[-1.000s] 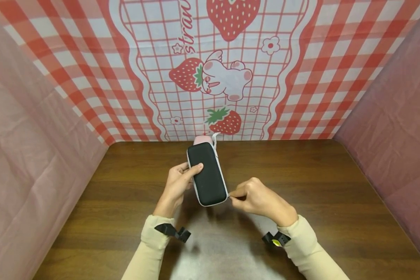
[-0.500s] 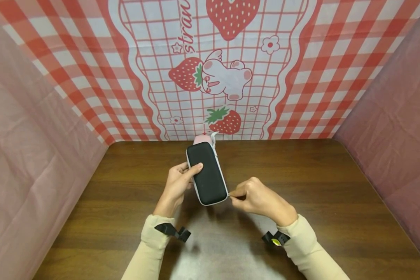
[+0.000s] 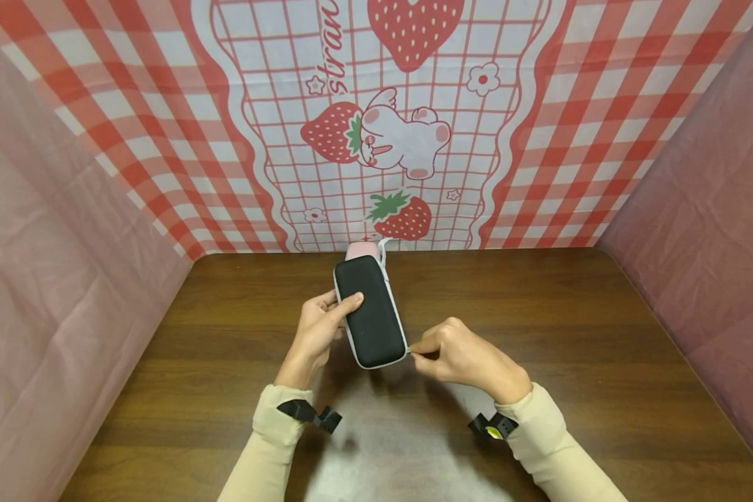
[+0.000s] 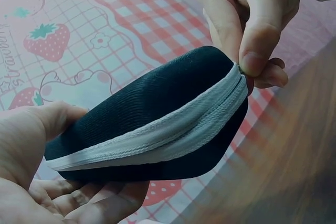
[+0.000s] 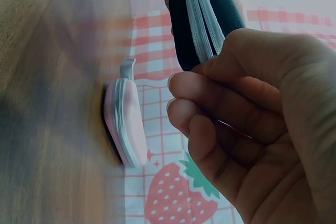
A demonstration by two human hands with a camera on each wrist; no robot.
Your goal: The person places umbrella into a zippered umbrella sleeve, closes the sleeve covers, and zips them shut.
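Observation:
A black zip case (image 3: 376, 328) with pale grey zip tape is held tilted above the table, its upper end toward the back wall. My left hand (image 3: 316, 331) grips its left side, thumb across the front and fingers behind. At the lower right corner, the thumb and index finger of my right hand (image 3: 461, 355) pinch the zipper pull, which their tips mostly hide. The zip tape (image 4: 173, 135) runs along the case's edge in the left wrist view. From the right wrist, a thin dark gap shows between the two strips of zip tape (image 5: 202, 19) near the pull.
Behind the black case, a pink zip case (image 5: 134, 124) with a pale strap (image 5: 127, 68) stands on the wooden table (image 3: 539, 300) by the back wall. A strawberry-print checked cloth (image 3: 414, 139) covers that wall. Pink cloth (image 3: 696, 244) hangs at both sides.

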